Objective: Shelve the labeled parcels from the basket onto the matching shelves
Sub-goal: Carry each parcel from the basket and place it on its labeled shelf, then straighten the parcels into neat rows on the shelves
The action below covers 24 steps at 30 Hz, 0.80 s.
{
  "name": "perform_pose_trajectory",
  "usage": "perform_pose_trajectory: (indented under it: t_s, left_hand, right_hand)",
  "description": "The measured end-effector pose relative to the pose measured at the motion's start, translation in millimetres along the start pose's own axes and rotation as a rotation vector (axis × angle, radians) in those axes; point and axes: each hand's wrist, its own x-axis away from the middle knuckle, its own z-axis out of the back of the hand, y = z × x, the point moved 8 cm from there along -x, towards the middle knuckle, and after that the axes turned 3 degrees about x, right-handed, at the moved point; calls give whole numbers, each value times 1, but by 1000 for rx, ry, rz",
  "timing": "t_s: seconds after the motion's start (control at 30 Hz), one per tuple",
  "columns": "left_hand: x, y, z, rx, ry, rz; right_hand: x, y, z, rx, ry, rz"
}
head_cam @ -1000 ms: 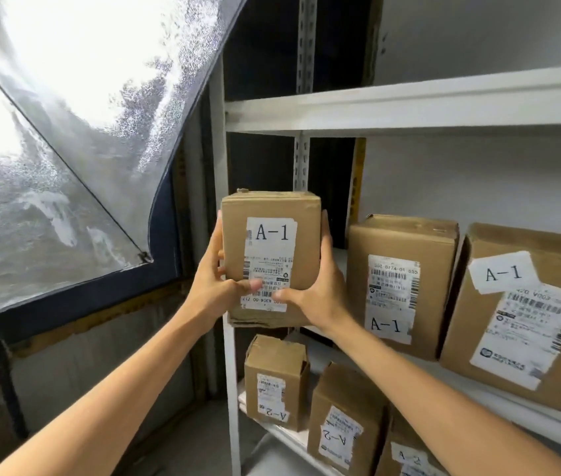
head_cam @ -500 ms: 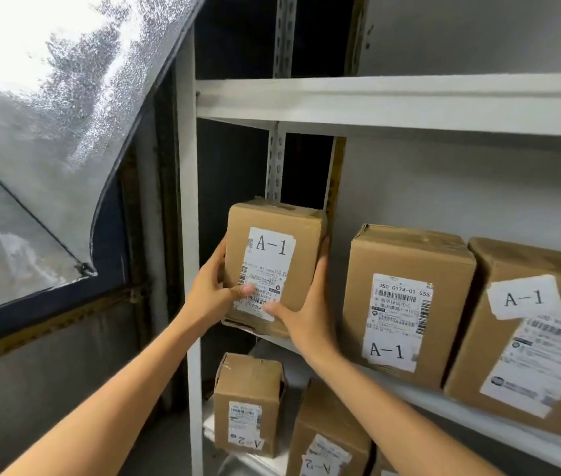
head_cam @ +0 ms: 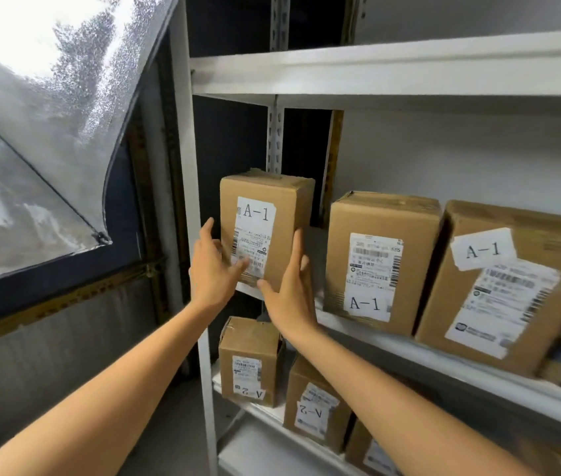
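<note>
A brown parcel labelled A-1 (head_cam: 261, 228) stands upright at the left end of the middle white shelf (head_cam: 409, 348), its bottom resting on the shelf's edge. My left hand (head_cam: 212, 269) is at its left side with fingers spread and the thumb lying on the label. My right hand (head_cam: 289, 290) lies flat along the parcel's right front corner, fingers straight. Two more A-1 parcels stand to the right on the same shelf, one near (head_cam: 378, 262) and one further along (head_cam: 512, 286). The basket is out of view.
Below, parcels labelled A-2 (head_cam: 248, 362) (head_cam: 316, 403) stand on the lower shelf. An upper shelf board (head_cam: 375, 73) runs overhead. The rack's white post (head_cam: 186, 201) stands just left of my hands. A window with a peeling plastic sheet (head_cam: 49, 115) fills the left.
The parcel went from held in the air in front of the rack to standing on the A-1 shelf. Both hands have loosened, with fingers now straightened and spread.
</note>
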Motion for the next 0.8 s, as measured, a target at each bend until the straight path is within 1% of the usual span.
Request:
perform_pose_trajectory:
  t_s: [0.07, 0.17, 0.23, 0.33, 0.4, 0.47, 0.53, 0.63, 0.8]
  left_hand:
    - [18, 1, 6, -48, -3, 22]
    - [52, 14, 9, -89, -76, 23]
    - [77, 26, 6, -110, -159, 27]
    - [114, 39, -6, -236, -321, 40]
    - [138, 52, -18, -333, -419, -4]
    - [161, 66, -29, -446, -467, -56]
    - [184, 82, -40, -520, -491, -89]
    - [216, 109, -64, -566, -535, -147]
    - [276, 150, -130, -569, -704, -257]
  right_hand:
    - [17, 6, 8, 80, -78, 38]
    - [34, 18, 25, 148, -175, 33]
    - [48, 25, 37, 186, -224, 3]
    - [75, 35, 54, 265, -330, 4]
    - [95, 41, 67, 312, -412, 29]
    - [112, 54, 83, 328, -463, 13]
    - [129, 68, 104, 322, -485, -20]
    - [153, 93, 144, 371, -476, -48]
    - [200, 148, 224, 488, -458, -116]
